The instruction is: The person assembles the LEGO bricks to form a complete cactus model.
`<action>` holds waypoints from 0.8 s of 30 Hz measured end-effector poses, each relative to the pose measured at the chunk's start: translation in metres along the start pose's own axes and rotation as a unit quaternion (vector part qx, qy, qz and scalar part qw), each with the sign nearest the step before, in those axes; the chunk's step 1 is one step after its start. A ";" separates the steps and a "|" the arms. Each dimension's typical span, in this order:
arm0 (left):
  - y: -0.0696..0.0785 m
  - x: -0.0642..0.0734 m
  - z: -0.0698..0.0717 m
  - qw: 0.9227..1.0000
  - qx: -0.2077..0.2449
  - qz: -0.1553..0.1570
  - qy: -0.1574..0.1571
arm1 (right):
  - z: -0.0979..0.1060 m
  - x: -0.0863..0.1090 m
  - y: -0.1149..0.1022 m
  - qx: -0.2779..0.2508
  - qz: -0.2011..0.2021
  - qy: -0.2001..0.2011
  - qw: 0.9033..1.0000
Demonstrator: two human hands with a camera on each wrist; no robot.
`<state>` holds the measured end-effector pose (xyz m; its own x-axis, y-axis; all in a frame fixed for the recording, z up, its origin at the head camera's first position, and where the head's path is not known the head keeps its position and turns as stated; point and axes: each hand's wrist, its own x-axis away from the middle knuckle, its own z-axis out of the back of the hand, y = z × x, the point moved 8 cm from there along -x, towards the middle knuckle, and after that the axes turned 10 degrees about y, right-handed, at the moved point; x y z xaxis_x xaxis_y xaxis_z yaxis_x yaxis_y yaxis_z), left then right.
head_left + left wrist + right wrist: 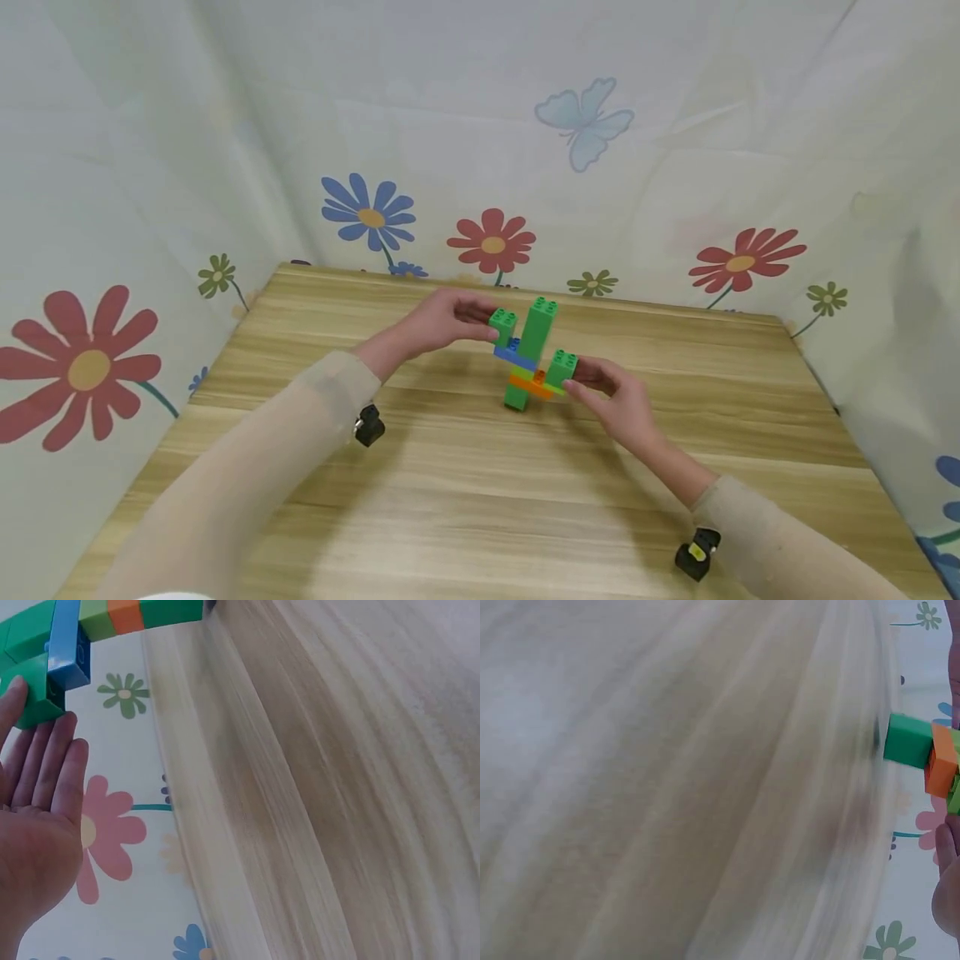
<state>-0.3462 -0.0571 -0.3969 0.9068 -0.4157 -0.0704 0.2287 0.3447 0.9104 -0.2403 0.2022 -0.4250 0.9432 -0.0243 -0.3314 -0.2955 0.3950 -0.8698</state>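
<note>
A toy-brick figure stands between the hands, built of green, blue, lime and orange bricks. Its left arm is a blue brick with a green brick on the end. My left hand pinches that green brick between thumb and fingers; the left wrist view shows the thumb on the green brick. On the right, my right hand pinches another green brick, above the orange brick. The lowest green brick is at or just above the tabletop; I cannot tell which.
The wood-grain table spreads out below and around the figure. A white curtain printed with flowers and a butterfly hangs along its back and sides. Small black devices sit at both wrists.
</note>
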 end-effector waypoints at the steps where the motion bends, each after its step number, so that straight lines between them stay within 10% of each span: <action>1: -0.002 0.001 0.001 1.000 0.002 0.011 0.007 | 0.000 -0.002 0.002 -0.007 -0.015 -0.005 1.000; 12: -0.017 0.016 0.004 0.990 0.057 0.111 0.071 | -0.009 -0.021 0.021 -0.060 -0.134 -0.067 0.987; 24: -0.052 0.014 0.002 0.967 0.064 0.218 0.115 | -0.028 -0.035 0.034 -0.046 -0.175 -0.130 0.975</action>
<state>-0.3460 -0.0824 -0.4447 0.9654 -0.0506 0.2557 -0.2251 0.3324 0.9159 -0.2873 0.1910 -0.4537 0.9919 0.0951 0.0843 0.0498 0.3196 -0.9462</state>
